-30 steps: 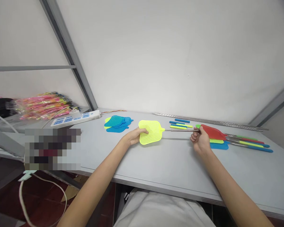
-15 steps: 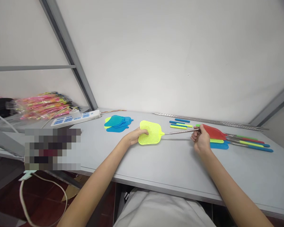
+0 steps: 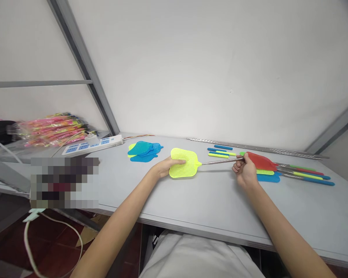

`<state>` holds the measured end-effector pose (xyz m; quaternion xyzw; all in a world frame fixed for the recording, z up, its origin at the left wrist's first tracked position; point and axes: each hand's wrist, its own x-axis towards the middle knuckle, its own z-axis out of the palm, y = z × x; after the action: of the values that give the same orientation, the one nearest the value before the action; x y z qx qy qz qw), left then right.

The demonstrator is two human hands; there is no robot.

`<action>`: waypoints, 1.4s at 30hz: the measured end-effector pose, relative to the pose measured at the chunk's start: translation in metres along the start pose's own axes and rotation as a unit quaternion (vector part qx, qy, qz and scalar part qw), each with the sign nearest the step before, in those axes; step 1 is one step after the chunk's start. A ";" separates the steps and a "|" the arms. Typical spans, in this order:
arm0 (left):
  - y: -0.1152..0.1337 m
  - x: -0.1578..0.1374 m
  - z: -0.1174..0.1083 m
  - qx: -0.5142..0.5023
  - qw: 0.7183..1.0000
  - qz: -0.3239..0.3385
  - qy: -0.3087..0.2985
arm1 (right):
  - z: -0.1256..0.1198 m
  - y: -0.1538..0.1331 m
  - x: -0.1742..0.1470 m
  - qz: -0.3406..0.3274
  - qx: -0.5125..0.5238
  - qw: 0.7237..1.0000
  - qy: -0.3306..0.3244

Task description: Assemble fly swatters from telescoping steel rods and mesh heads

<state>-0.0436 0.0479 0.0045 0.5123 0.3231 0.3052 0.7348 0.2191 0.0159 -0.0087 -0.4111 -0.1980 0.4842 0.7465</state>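
Left fingers (image 3: 179,161) hold yellow swatter head (image 3: 188,170); right fingers (image 3: 237,168) grip its metal rod (image 3: 220,161).

Yellow perforated plastic swatter head (image 3: 188,170), broad side showing, thin silver metal rod (image 3: 219,161) joined at its neck, slanting slightly upward rightward

A grey table (image 3: 191,208) carried a pile of blue and yellow swatter heads (image 3: 145,157), some blue and yellow grips (image 3: 219,156), long metal rods (image 3: 258,148) along its back, overlapping fly swatters (image 3: 268,166) rightward, and leftward a power strip (image 3: 92,146).
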 end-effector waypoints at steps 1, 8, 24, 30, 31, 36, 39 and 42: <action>0.000 0.000 0.000 -0.002 1.000 0.002 -0.002 | 0.000 0.000 0.000 0.005 0.004 1.000 -0.002; -0.001 -0.001 0.003 -0.010 1.000 -0.012 -0.008 | 0.001 -0.001 0.000 0.025 0.022 0.999 -0.020; -0.005 0.001 0.008 -0.051 0.999 0.016 0.008 | -0.001 0.002 0.003 0.022 0.080 0.996 -0.011; -0.009 0.004 0.013 -0.058 0.998 0.003 0.003 | 0.002 0.000 0.005 0.052 0.142 0.988 -0.033; -0.010 0.005 0.014 -0.062 0.998 0.003 0.008 | 0.003 0.000 0.005 0.050 0.156 0.986 -0.034; -0.020 0.008 0.029 -0.092 0.995 0.024 0.036 | -0.002 -0.003 0.012 0.029 0.210 0.977 -0.015; -0.026 0.009 0.041 -0.098 0.994 0.034 0.025 | -0.008 -0.005 0.015 0.023 0.225 0.974 -0.005; -0.031 0.007 0.050 -0.106 0.994 0.025 0.017 | -0.013 -0.008 0.018 0.029 0.226 0.974 -0.005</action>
<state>0.0039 0.0166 -0.0130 0.4338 0.2884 0.3650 0.7716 0.2404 0.0247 -0.0119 -0.2349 -0.0752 0.5398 0.8049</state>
